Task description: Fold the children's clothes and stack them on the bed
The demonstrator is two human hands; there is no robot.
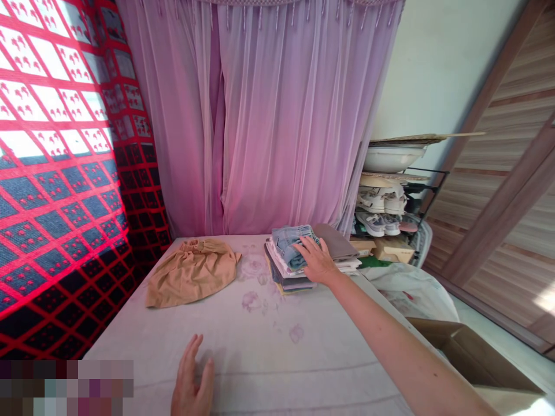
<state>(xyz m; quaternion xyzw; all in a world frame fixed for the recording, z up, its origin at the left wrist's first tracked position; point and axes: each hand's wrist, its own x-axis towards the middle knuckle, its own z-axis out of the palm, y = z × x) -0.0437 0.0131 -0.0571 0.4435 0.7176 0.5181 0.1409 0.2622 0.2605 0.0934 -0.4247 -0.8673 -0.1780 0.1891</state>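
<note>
My right hand (318,258) lies with its fingers spread on a folded pair of blue denim pants (286,245), on top of a stack of folded clothes (291,282). Right beside that stack is another folded pile with a grey-brown garment (336,241) uppermost, partly behind my hand. Over the near part of the bed, my left hand (193,378) holds nothing, its thumb and fingers apart. Farther off on the left, a tan garment with a gathered elastic waist (195,273) is spread out, somewhat wrinkled.
The bed has a pale flowered sheet (260,335). Purple curtains (281,127) hang behind it. To the right stand a shoe rack (385,202) with shoes and a white basin, a white plastic bag (411,289) and an open cardboard box (468,352). Red-checked fabric (65,173) hangs at left.
</note>
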